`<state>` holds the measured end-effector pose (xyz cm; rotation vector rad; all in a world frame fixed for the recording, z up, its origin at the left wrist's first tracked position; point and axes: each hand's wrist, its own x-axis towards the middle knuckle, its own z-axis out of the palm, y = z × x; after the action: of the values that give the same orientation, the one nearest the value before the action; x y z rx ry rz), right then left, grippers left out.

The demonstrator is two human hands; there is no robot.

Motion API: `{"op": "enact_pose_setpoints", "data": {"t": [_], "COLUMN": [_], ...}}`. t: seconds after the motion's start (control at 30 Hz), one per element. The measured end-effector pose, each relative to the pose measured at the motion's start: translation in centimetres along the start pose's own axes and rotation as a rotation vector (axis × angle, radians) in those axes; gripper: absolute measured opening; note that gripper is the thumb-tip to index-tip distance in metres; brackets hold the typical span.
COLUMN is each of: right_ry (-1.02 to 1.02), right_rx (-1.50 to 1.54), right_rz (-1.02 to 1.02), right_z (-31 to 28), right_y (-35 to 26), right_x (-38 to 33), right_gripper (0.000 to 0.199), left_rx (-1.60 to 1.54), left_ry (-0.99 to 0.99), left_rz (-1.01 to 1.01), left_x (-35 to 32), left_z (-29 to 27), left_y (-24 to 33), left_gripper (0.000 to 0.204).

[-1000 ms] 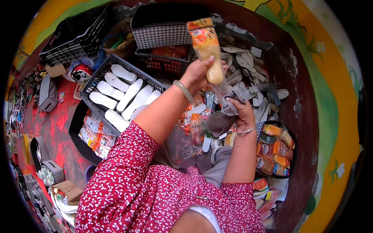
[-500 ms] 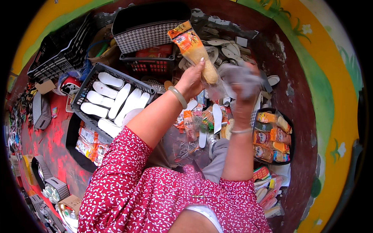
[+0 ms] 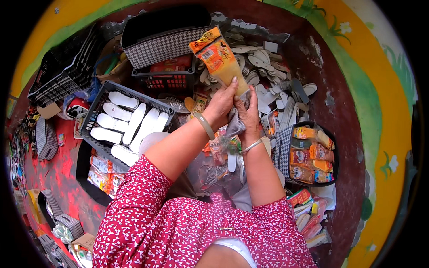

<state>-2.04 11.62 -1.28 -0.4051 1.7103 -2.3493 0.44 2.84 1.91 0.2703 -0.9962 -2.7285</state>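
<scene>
My left hand [image 3: 220,103] is closed on a clear plastic packet of yellowish insoles [image 3: 222,59], its orange printed top pointing up and away from me. Against the packet's lower end my right hand [image 3: 249,118] is closed on a crumpled grey cloth [image 3: 235,126], pressing it there. The two hands nearly touch, and the packet's bottom is hidden between them. A bracelet circles each wrist.
White insoles [image 3: 114,111] fill a dark crate [image 3: 95,137] at left. A houndstooth basket [image 3: 283,147] at right holds several packets. Loose pale insoles [image 3: 258,60] are heaped beyond my hands. A black-lined houndstooth bin [image 3: 166,43] stands at the far side.
My right hand has moved left with the grey cloth, from apart and blurred to against the packet. The left hand still holds the packet in much the same place.
</scene>
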Motion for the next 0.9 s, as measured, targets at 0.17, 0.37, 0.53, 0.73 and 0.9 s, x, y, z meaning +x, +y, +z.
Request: {"op": "enact_pose_setpoints", "data": {"t": [0.17,0.37,0.53,0.73,0.9], "right_ry": [-0.122,-0.13,-0.137,-0.247,-0.278], "right_rx": [0.141,0.111,0.169,0.06,0.112], "right_rz": [0.121,0.087,0.175,0.347,0.49], "right_z": [-1.2,-0.8,-0.4,-0.1,-0.3], "right_y": [-1.7,-2.4,-3.1,-3.0,-3.1], "right_x": [1.1,0.4,0.0,-0.1,-0.1], "right_gripper": [0.065,0.039,0.041,0.043,0.031], "left_rx": [0.185,0.309,-0.059,-0.216,-0.252], "left_ry": [-0.109,-0.181,-0.238,-0.076,-0.031], "left_rz": [-0.063,0.172,0.105,0.136,0.15], "left_x": [-0.4,1.4,1.8,3.0,2.6], "left_z": [0.6,-0.5,-0.5,-2.1,-2.2], "left_y": [1.4,1.0,2.3,2.3,2.3], "left_gripper": [0.045,0.045,0.048,0.05,0.046]}}
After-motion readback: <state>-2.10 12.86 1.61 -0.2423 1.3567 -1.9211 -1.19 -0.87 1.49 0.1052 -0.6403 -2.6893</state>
